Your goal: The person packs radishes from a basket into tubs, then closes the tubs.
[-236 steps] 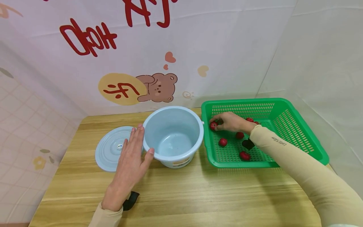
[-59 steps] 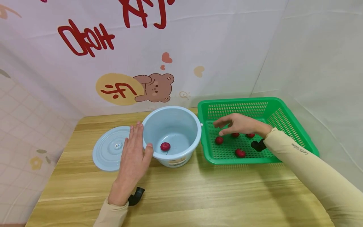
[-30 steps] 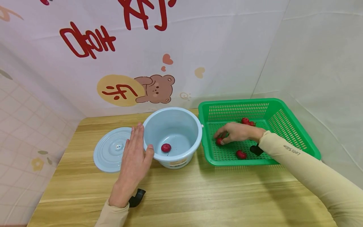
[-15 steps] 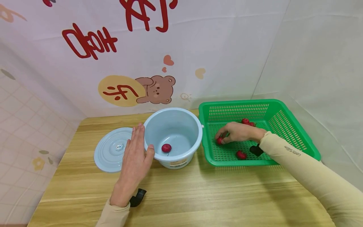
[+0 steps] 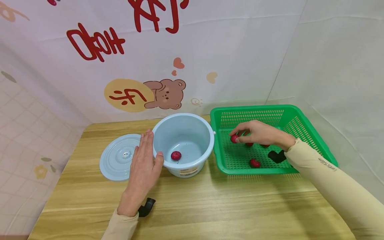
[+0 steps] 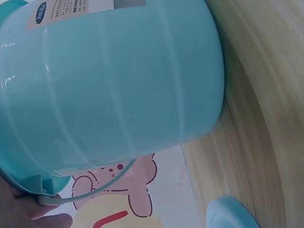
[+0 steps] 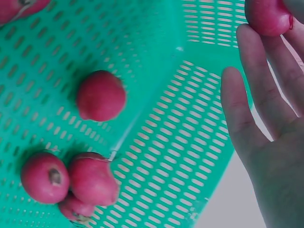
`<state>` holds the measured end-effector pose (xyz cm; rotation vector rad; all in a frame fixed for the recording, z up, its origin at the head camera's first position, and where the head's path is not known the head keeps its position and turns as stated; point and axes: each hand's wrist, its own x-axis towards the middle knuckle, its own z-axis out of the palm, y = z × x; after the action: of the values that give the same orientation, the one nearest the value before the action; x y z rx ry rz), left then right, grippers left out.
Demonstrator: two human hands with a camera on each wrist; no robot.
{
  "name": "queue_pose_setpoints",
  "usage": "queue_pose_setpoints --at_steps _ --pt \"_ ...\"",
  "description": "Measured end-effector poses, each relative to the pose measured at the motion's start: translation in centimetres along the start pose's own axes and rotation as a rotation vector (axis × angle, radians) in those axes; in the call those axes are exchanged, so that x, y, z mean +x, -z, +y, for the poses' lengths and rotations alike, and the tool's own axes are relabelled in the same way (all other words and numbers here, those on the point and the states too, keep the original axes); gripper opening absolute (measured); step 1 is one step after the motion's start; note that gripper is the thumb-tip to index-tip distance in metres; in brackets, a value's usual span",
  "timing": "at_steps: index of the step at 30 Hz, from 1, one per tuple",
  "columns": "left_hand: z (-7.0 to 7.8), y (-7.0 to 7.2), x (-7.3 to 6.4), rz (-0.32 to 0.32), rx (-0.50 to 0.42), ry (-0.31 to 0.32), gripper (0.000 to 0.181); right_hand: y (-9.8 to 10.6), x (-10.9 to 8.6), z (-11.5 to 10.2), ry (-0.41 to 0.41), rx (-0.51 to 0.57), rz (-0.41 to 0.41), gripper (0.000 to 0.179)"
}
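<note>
My right hand (image 5: 259, 133) pinches a red radish (image 5: 234, 138) between thumb and fingertips, raised over the left part of the green basket (image 5: 228, 171). In the right wrist view that radish (image 7: 268, 16) shows at the top edge, beside outstretched fingers. Several radishes lie on the basket floor, one radish (image 5: 255, 163) near the front. My left hand (image 5: 142, 170), fingers straight, rests against the left rim of the light blue bucket (image 5: 186, 128). One radish (image 5: 176, 155) lies inside it. The left wrist view has the bucket's outer wall (image 6: 118, 80) and its handle (image 6: 102, 190) by the fingers.
A round blue lid (image 5: 112, 160) lies on the wooden table (image 5: 210, 206) left of the bucket, partly behind the left hand. The basket stands close to the bucket's right side. A printed wall cloth (image 5: 246, 50) hangs behind.
A first radish went from the basket into the bucket. The right hand then returned, took another radish and has just lifted it from the basket floor. The left hand stayed at the rim.
</note>
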<state>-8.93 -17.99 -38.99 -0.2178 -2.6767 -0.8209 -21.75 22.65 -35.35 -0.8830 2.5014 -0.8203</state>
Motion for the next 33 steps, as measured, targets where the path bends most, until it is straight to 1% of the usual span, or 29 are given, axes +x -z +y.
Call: queue_pose_setpoints --at_steps 7,14,20,24,29,33 --pt "0.0 -0.1 0.2 0.007 -0.002 -0.002 0.068 0.9 -1.5 -1.2 -0.016 0.053 0.089 0.027" --pt "0.0 -0.2 0.1 0.014 -0.001 -0.008 0.068 1.2 -2.8 -2.1 0.036 0.027 0.191 0.027" --pt "0.0 -0.2 0.1 0.029 -0.002 -0.012 0.068 1.0 -3.6 -3.3 0.067 0.032 0.286 0.027" --pt "0.0 -0.2 0.1 0.031 -0.003 -0.007 0.068 0.8 -3.9 -4.4 0.107 0.051 0.349 0.029" --pt "0.1 -0.3 0.1 0.035 -0.009 -0.004 0.068 0.4 -4.1 -5.8 0.202 0.085 0.418 0.034" --pt "0.0 -0.4 0.1 0.04 -0.012 -0.004 0.068 -0.1 -4.1 -7.0 0.265 0.081 0.47 0.037"
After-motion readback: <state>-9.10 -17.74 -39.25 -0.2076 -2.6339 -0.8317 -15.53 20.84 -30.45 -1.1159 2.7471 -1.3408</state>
